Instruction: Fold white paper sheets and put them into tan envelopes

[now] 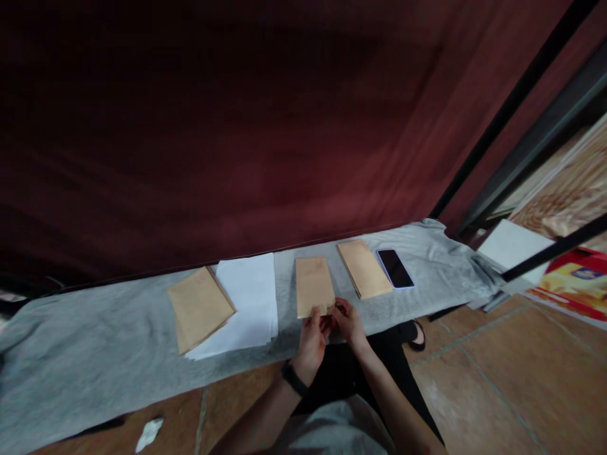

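Observation:
A brown paper envelope [313, 284] lies in front of me at the near edge of the grey cloth. My left hand [313, 338], with a dark band on its wrist, pinches the envelope's near edge. At the near right corner, the closed fingers of my right hand [348, 321] grip the same envelope. Some fingertips are hidden beneath it. To the right rests a stack of brown envelopes [365, 268]. On the left, more brown envelopes [202, 306] lie askew, partly covering a pile of white paper sheets [249, 297].
A smartphone [396, 268] lies right of the envelope stack. Grey cloth [104, 341] covers the long narrow surface, with a dark red panel [265, 139] behind it. Black bars and a red box [576, 281] stand at the right. A white scrap [149, 434] is on the tiled floor.

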The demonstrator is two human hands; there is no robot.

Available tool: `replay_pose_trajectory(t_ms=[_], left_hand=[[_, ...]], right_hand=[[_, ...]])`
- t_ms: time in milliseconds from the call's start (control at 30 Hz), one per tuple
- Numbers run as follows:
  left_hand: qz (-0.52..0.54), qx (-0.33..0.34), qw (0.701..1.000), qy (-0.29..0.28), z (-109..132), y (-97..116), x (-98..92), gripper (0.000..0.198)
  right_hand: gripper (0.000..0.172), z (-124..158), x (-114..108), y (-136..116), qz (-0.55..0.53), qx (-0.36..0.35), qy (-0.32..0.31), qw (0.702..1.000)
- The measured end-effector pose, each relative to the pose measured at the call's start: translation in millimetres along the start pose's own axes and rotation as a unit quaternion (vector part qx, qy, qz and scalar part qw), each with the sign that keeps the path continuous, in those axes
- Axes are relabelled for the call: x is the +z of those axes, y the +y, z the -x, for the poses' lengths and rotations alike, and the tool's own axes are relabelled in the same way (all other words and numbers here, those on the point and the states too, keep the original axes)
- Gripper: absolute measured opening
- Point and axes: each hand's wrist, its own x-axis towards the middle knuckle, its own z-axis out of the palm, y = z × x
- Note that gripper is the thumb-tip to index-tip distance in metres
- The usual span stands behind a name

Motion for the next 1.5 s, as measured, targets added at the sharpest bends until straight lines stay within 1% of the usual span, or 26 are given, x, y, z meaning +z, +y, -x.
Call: replay_pose_trajectory(t_ms=[67, 133, 167, 200, 233, 267, 300, 333, 367, 400, 433, 467, 500, 533, 567, 600, 633, 700, 767, 867, 933, 1033, 1133, 1233, 1333, 1500], left_hand=[[-0.009, -0.044, 0.999, -0.007, 1.3, 0.6, -1.3, 0.039], [-0.040, -0.094, 0.994, -0.029, 3.7, 3.7, -3.0, 0.042], [-0.068, -0.106, 0.991, -0.043, 5.7, 5.5, -4.2, 0.045], [-0.109, -0.101, 0.987, -0.055, 8.2, 7.4, -5.7, 0.050], [-0.165, -0.074, 0.981, -0.064, 11.2, 9.4, -7.4, 0.054], [-0.237, -0.022, 0.969, -0.075, 14.4, 11.5, -9.3, 0.056], [-0.319, 0.051, 0.942, -0.088, 17.7, 13.8, -11.4, 0.055], [-0.408, 0.133, 0.897, -0.107, 20.6, 16.1, -13.7, 0.052], [-0.494, 0.208, 0.834, -0.130, 23.1, 18.2, -16.2, 0.049], [-0.570, 0.268, 0.762, -0.150, 25.0, 19.9, -18.9, 0.046], [-0.634, 0.310, 0.690, -0.163, 26.1, 20.8, -21.7, 0.047], [-0.685, 0.333, 0.626, -0.167, 26.6, 21.0, -24.7, 0.050], [-0.723, 0.344, 0.576, -0.164, 26.5, 20.5, -27.8, 0.054], [-0.752, 0.348, 0.537, -0.158, 26.0, 19.4, -30.7, 0.058], [-0.772, 0.349, 0.509, -0.152, 25.0, 18.1, -33.4, 0.061], [-0.785, 0.349, 0.489, -0.148, 23.9, 16.9, -35.8, 0.062], [-0.794, 0.349, 0.475, -0.147, 22.6, 15.8, -37.8, 0.064], [-0.803, 0.351, 0.459, -0.148, 20.1, 14.9, -40.6, 0.063], [-0.807, 0.357, 0.445, -0.155, 18.1, 14.9, -41.9, 0.061], [-0.812, 0.369, 0.424, -0.158, 16.4, 14.9, -42.6, 0.058], [-0.813, 0.374, 0.418, -0.154, 16.4, 15.1, -43.6, 0.057], [-0.812, 0.376, 0.419, -0.153, 17.9, 17.7, -48.6, 0.059], [-0.817, 0.371, 0.414, -0.153, 19.8, 22.3, -57.5, 0.060], [-0.824, 0.372, 0.406, -0.134, 16.7, 25.2, -63.3, 0.060], [-0.829, 0.373, 0.402, -0.105, 3.5, 26.3, -60.2, 0.059], [-0.841, 0.336, 0.418, -0.077, -37.0, 33.2, -42.7, 0.058]], right_hand=[[0.055, -3.6, -2.5, 0.7, 0.024, -0.002, 0.007, 1.000], [0.053, -7.3, -5.9, 1.4, 0.053, -0.006, 0.018, 0.998], [0.051, -8.8, -7.7, 1.8, 0.072, -0.009, 0.023, 0.997], [0.049, -9.8, -9.6, 2.4, 0.092, -0.013, 0.028, 0.995], [0.047, -10.3, -11.3, 2.9, 0.113, -0.016, 0.031, 0.993], [0.045, -10.3, -12.7, 3.5, 0.133, -0.019, 0.034, 0.990], [0.044, -10.0, -13.8, 3.9, 0.148, -0.021, 0.035, 0.988], [0.043, -9.5, -14.5, 4.3, 0.162, -0.023, 0.035, 0.986], [0.042, -8.8, -14.8, 4.4, 0.177, -0.026, 0.032, 0.983], [0.042, -8.0, -14.8, 4.3, 0.197, -0.031, 0.030, 0.980], [0.041, -7.2, -14.5, 4.1, 0.221, -0.039, 0.028, 0.974], [0.040, -6.3, -14.2, 3.6, 0.249, -0.050, 0.027, 0.967], [0.040, -5.1, -14.0, 2.9, 0.277, -0.061, 0.027, 0.958], [0.039, -3.6, -13.9, 2.1, 0.305, -0.071, 0.027, 0.949], [0.038, -1.5, -14.0, 1.2, 0.332, -0.079, 0.026, 0.940], [0.038, 1.2, -14.4, 0.2, 0.361, -0.088, 0.026, 0.928], [0.038, 4.6, -14.8, -0.7, 0.395, -0.098, 0.027, 0.913], [0.039, 13.2, -15.6, -2.3, 0.460, -0.135, 0.035, 0.877], [0.039, 23.3, -15.6, -2.5, 0.492, -0.203, 0.021, 0.846], [0.042, 37.8, -14.0, 1.3, 0.478, -0.314, -0.058, 0.819], [0.047, 45.1, -13.4, 6.5, 0.471, -0.346, -0.093, 0.806], [0.054, 51.4, -14.8, 14.3, 0.487, -0.346, -0.085, 0.797], [0.058, 53.8, -17.0, 17.4, 0.512, -0.334, -0.074, 0.788], [0.057, 54.5, -17.5, 16.3, 0.535, -0.323, -0.076, 0.777], [0.053, 54.7, -16.9, 15.0, 0.543, -0.318, -0.080, 0.773], [0.054, 54.9, -15.8, 16.4, 0.540, -0.329, -0.078, 0.771]])
